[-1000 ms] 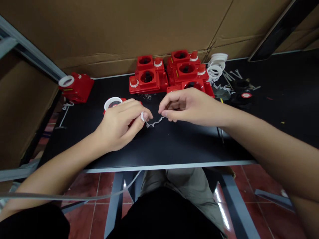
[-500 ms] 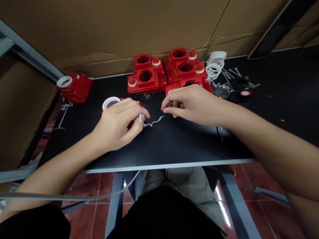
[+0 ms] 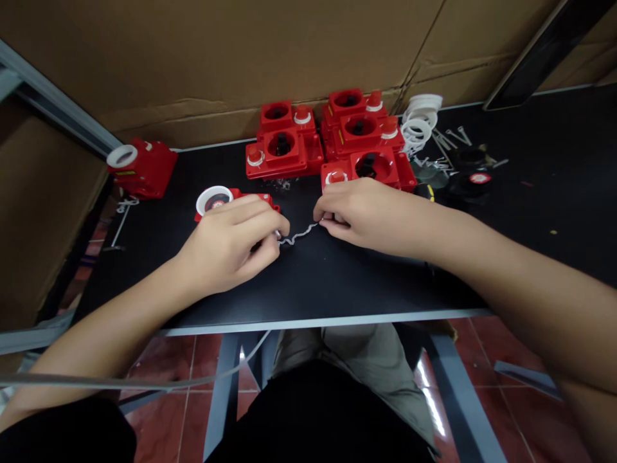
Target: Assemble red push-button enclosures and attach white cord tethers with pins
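Note:
My left hand point(image 3: 230, 243) lies closed over a red plastic housing point(image 3: 240, 195) with a white ring point(image 3: 214, 199) at its left end, on the black table point(image 3: 337, 283). Its thumb and forefinger pinch one end of a thin wavy white cord point(image 3: 295, 236). My right hand point(image 3: 360, 211) is closed in a pinch on the cord's other end, a short way to the right. The cord sags between the two hands just above the tabletop.
Several red housings point(image 3: 332, 138) are grouped at the back by a cardboard wall. Another red housing point(image 3: 141, 168) sits at the far left edge. White rings point(image 3: 418, 122), metal pins and black discs point(image 3: 470, 177) lie at the back right.
My right hand dropped lower and pinched the cord's end again after lifting off it. The left hand stayed on the red housing. The view shifted slightly, uncovering the red housing behind my right hand.

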Demonstrator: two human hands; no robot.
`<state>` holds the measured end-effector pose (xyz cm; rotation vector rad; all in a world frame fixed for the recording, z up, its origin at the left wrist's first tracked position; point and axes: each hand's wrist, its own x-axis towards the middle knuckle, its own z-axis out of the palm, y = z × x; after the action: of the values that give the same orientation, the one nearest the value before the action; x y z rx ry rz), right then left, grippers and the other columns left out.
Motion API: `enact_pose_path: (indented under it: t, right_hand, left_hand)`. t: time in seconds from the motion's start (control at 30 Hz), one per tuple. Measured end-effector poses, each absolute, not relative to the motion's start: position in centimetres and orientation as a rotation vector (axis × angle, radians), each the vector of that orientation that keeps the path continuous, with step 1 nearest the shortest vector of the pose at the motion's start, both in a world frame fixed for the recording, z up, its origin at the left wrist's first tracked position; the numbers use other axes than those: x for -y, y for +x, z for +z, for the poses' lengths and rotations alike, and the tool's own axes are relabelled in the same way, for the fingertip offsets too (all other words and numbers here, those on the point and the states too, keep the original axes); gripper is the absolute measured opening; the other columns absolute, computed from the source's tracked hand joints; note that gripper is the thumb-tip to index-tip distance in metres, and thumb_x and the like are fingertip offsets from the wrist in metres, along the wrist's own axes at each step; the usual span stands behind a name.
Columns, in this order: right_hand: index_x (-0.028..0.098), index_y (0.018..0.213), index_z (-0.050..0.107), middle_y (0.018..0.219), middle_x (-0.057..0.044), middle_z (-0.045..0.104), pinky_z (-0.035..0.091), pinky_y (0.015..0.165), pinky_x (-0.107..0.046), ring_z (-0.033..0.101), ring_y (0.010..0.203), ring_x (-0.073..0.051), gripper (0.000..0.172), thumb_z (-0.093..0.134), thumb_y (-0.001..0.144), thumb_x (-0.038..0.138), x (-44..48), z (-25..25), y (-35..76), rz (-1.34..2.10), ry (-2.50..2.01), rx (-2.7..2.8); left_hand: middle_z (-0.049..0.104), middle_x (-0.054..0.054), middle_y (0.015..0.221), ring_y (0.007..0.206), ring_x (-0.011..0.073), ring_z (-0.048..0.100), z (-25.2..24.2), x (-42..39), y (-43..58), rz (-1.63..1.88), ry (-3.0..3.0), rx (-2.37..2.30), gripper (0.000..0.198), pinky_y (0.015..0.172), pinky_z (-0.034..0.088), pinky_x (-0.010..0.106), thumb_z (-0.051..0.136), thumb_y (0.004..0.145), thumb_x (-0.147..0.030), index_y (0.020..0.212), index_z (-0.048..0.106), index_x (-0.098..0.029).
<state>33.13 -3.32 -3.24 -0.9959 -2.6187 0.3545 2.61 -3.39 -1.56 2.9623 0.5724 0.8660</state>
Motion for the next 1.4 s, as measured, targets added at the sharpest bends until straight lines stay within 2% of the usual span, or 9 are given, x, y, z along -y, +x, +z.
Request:
enact_pose_path:
  t: [0.23, 0.37, 0.53, 0.7, 0.8, 0.9, 1.07, 1.23, 1.4]
  right_hand:
    - [0.017, 0.115, 0.087, 0.105, -0.01, 0.086, 0.056, 0.09, -0.038, 0.075, 0.088, -0.023, 0.021, 0.066, 0.119, 0.02, 3.7, -2.5, 33.3, 0.302, -0.958, 2.479]
    - [0.016, 0.109, 0.086, 0.109, -0.012, 0.087, 0.058, 0.091, -0.039, 0.079, 0.096, -0.026, 0.017, 0.071, 0.116, 0.014, 3.4, -3.0, 33.1, 0.387, -0.882, 2.585]
    - [0.015, 0.107, 0.085, 0.113, -0.012, 0.087, 0.06, 0.09, -0.038, 0.08, 0.095, -0.025, 0.013, 0.076, 0.112, 0.008, 3.3, -4.0, 32.4, 0.478, -0.849, 2.649]
    - [0.018, 0.117, 0.088, 0.114, -0.009, 0.088, 0.062, 0.089, -0.037, 0.082, 0.1, -0.024, 0.011, 0.078, 0.121, 0.02, 4.4, -3.0, 32.3, 0.453, -0.669, 2.377]
    - [0.023, 0.116, 0.09, 0.11, -0.004, 0.089, 0.063, 0.082, -0.033, 0.08, 0.091, -0.019, 0.008, 0.083, 0.121, 0.025, 5.4, -1.9, 32.0, 0.553, -0.642, 2.184]
    - [0.023, 0.116, 0.091, 0.109, -0.003, 0.089, 0.062, 0.076, -0.031, 0.078, 0.087, -0.016, 0.006, 0.085, 0.119, 0.022, 6.0, -1.5, 31.6, 0.592, -0.619, 2.141]
    - [0.021, 0.119, 0.092, 0.109, -0.004, 0.09, 0.065, 0.082, -0.031, 0.081, 0.092, -0.017, 0.009, 0.083, 0.119, 0.018, 5.8, -2.2, 31.4, 0.584, -0.565, 2.151]
    - [0.022, 0.118, 0.093, 0.107, -0.004, 0.09, 0.064, 0.081, -0.031, 0.079, 0.089, -0.016, 0.009, 0.084, 0.12, 0.023, 5.8, -2.3, 31.3, 0.615, -0.593, 2.17]
    - [0.023, 0.108, 0.09, 0.102, -0.003, 0.088, 0.063, 0.079, -0.033, 0.077, 0.085, -0.017, 0.011, 0.083, 0.116, 0.02, 6.4, -2.0, 30.9, 0.661, -0.688, 2.15]
  left_hand:
    - [0.082, 0.003, 0.09, 0.075, 0.0195, 0.072, -1.3, 3.6, 2.6, 0.819, 2.85, -0.527, 0.03, 0.076, 0.055, 0.034, 0.054, 0.119, -0.008, 0.106, 0.079, -0.019]
    - [0.083, 0.004, 0.091, 0.077, 0.0203, 0.074, -1.2, 3.5, 2.5, 0.821, 2.805, -0.505, 0.031, 0.079, 0.058, 0.034, 0.054, 0.119, -0.008, 0.104, 0.078, -0.019]
    - [0.083, 0.004, 0.09, 0.081, 0.0195, 0.076, -1.2, 3.7, 2.7, 0.801, 2.72, -0.496, 0.034, 0.079, 0.059, 0.033, 0.052, 0.122, -0.009, 0.1, 0.076, -0.02]
    - [0.077, 0.0, 0.079, 0.072, 0.0176, 0.072, -1.0, 4.1, 3.1, 0.768, 2.616, -0.47, 0.038, 0.074, 0.058, 0.032, 0.054, 0.123, -0.012, 0.092, 0.071, -0.024]
    - [0.074, 0.0, 0.075, 0.069, 0.0194, 0.069, -0.9, 4.1, 3.2, 0.726, 2.611, -0.49, 0.04, 0.072, 0.056, 0.035, 0.055, 0.124, -0.016, 0.088, 0.067, -0.026]
    - [0.07, -0.001, 0.074, 0.067, 0.0198, 0.066, -0.9, 4.0, 3.1, 0.687, 2.634, -0.502, 0.04, 0.07, 0.054, 0.036, 0.056, 0.124, -0.016, 0.086, 0.063, -0.027]
    - [0.066, -0.002, 0.074, 0.065, 0.0181, 0.063, -1.2, 3.9, 3.1, 0.671, 2.73, -0.481, 0.037, 0.067, 0.048, 0.033, 0.058, 0.123, -0.014, 0.088, 0.062, -0.025]
    - [0.064, -0.002, 0.073, 0.063, 0.0173, 0.058, -1.5, 3.9, 3.0, 0.657, 2.817, -0.499, 0.039, 0.064, 0.043, 0.032, 0.06, 0.124, -0.016, 0.086, 0.063, -0.024]
    - [0.067, -0.001, 0.074, 0.065, 0.0182, 0.061, -1.6, 4.0, 3.0, 0.658, 2.823, -0.52, 0.037, 0.065, 0.046, 0.033, 0.063, 0.123, -0.021, 0.087, 0.065, -0.025]
